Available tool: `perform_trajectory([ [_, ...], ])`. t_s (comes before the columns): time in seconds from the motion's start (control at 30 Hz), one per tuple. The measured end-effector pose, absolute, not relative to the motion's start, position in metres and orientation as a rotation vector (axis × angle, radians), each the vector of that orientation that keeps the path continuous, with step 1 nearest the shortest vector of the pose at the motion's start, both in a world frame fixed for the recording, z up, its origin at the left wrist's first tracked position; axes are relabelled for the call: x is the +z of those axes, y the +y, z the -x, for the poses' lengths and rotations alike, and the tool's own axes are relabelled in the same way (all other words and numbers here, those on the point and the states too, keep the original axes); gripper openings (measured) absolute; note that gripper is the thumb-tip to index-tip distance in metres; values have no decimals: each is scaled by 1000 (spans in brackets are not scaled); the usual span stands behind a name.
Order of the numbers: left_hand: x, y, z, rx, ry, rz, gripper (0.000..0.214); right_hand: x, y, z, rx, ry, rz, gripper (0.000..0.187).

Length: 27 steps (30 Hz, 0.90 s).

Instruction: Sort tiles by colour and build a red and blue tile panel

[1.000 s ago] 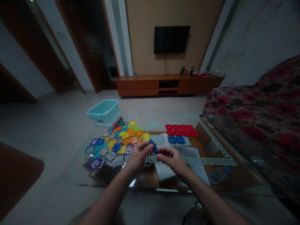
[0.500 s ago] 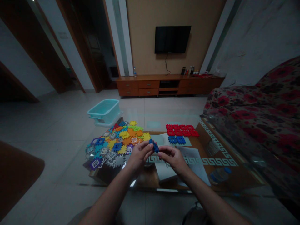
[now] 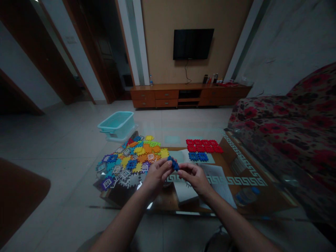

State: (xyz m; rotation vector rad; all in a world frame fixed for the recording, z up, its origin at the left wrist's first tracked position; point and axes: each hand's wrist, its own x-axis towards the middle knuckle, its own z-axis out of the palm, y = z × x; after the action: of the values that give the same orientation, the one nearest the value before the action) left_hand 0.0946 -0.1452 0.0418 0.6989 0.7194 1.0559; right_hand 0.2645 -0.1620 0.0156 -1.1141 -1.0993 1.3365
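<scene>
Between my two hands, above the glass table, is a dark blue interlocking plastic tile (image 3: 173, 163), tilted. My left hand (image 3: 159, 172) pinches its left side with thumb and fingers. At its lower right edge, the fingertips of my right hand (image 3: 193, 175) are closed on it. Left of my hands lies a heap of mixed interlocking tiles (image 3: 131, 163) in yellow, orange, blue, purple, grey and other colours, some with window shapes. Beyond my right hand, several red tiles (image 3: 203, 145) lie in two rows, with blue tiles (image 3: 198, 156) in front of them.
A turquoise plastic bin (image 3: 117, 125) stands past the heap at the left. Printed paper (image 3: 216, 175) and a water bottle (image 3: 246, 196) show in the table area at the right. A flowered sofa (image 3: 283, 122) stands on the right, a TV cabinet (image 3: 168, 96) at the back.
The blue tile has shifted and turned very slightly between my fingers. Both hands stay almost in the same place.
</scene>
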Motion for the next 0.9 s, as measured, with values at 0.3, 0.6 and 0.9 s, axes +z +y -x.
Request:
perform_trajectory([
  [0.3,40,-144,-98,1071,733,-636,41,9,-160,-266,1259,-1106,1129,45],
  [0.6,42,-143,-94,1015,746,-608,60,6,-158,-270,1210,-1084,1176,47],
  [0.9,51,-134,-86,1065,858,-597,59,1,-137,-323,710,-1039,1472,54],
])
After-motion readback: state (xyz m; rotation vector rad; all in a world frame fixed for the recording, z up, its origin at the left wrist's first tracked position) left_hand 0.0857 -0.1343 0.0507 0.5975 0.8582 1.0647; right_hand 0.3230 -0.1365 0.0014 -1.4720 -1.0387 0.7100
